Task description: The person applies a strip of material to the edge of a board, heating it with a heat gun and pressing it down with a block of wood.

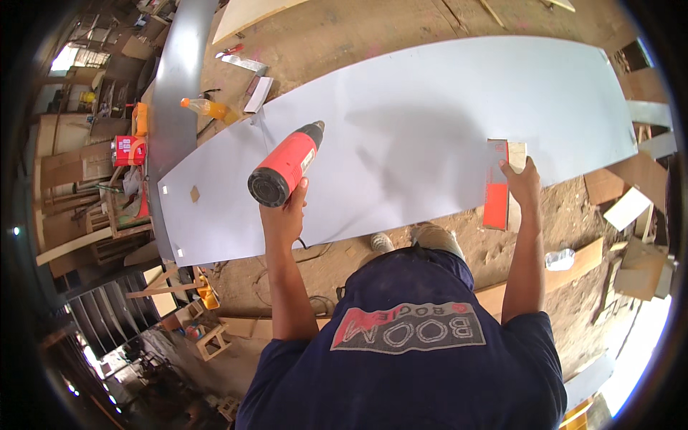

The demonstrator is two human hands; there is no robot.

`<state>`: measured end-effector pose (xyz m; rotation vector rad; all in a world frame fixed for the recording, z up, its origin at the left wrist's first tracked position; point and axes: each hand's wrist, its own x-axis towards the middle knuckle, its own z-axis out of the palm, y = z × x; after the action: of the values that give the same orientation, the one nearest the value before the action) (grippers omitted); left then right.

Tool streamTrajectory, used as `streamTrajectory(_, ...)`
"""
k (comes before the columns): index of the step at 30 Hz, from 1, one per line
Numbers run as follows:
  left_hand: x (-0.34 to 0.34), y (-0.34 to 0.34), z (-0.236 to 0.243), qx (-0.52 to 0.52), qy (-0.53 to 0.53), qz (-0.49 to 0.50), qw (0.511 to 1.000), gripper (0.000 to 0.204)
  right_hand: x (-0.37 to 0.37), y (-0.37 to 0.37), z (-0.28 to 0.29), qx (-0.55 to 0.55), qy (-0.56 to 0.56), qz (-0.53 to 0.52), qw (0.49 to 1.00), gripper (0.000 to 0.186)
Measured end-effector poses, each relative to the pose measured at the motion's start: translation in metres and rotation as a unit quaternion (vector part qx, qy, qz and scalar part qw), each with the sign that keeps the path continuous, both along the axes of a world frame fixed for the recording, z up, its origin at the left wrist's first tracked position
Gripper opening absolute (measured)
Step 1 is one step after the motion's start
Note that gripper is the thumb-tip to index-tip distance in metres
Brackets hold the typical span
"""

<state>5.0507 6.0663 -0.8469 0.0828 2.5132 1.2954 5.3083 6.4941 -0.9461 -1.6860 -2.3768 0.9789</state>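
Note:
My left hand (285, 215) is closed round the handle of a red and black heat gun (288, 166). Its dark nozzle points up and to the right, over the left part of a large pale grey sheet (330, 186). On the right, my right hand (523, 183) grips a long rectangular block (496, 179), red on one side and cream on the other. That block is at the sheet's near edge; whether it presses on the surface I cannot tell. Shadows fall across the middle of the sheet.
Beyond the sheet's far left edge lie an orange-filled bottle (206, 109), a metal square (244, 63) and a small white-edged block (258, 94). Shelves of wood pieces stand at left, with a red can (129, 150). Boards (638, 265) lie on the right; a cable (261, 287) trails below.

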Motion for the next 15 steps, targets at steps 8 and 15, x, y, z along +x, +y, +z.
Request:
streamTrajectory(8,-0.003,0.032,-0.002,0.053,0.02,0.018,0.998,0.029,-0.086,0.055,0.001,0.002,-0.034,0.087,0.996,0.066)
streamTrajectory(15,-0.001,0.049,-0.005,0.082,0.066,0.048,0.993,0.027,-0.147,0.077,0.009,-0.031,0.005,0.135,0.99,0.063)
